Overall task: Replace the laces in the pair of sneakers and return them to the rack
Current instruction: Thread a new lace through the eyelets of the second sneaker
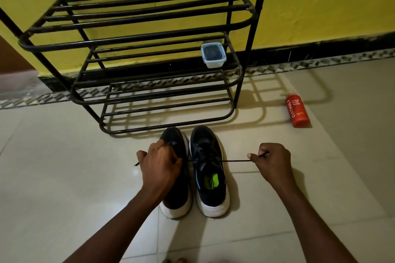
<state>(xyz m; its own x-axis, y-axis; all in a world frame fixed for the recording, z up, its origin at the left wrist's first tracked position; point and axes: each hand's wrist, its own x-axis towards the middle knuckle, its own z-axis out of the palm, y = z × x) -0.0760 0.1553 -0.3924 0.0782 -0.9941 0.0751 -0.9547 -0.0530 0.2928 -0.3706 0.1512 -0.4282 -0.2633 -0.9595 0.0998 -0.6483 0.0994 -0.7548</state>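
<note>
Black lace [235,160] runs taut and level between both hands. The right hand [272,160] has its fingers [254,157] curled tight, pinching the lace, and a short tip pokes out above the knuckles. The left hand [160,162] has its fingers curled round the other stretch, and a loose tip shows at its 9 o'clock side.

The left hand rests over the laced part of the left sneaker [177,194], hiding it. The lace crosses above the tongue of the right sneaker [210,190], which lies between the two hands. I cannot tell which eyelets it passes through. Both sneakers are dark with white soles. They stand side by side on the pale tiled floor [64,177], just apart, toes toward 12 o'clock. A green label shows inside the right one.

At 12 o'clock from the sneakers, just beyond the toes, a black metal rack [139,34] stands against a yellow wall [320,2]. A small clear container [213,55] with dark contents sits on a lower shelf, toward 1 o'clock. At 2 o'clock, well apart from the sneakers, a red bottle [298,111] lies on the floor.
</note>
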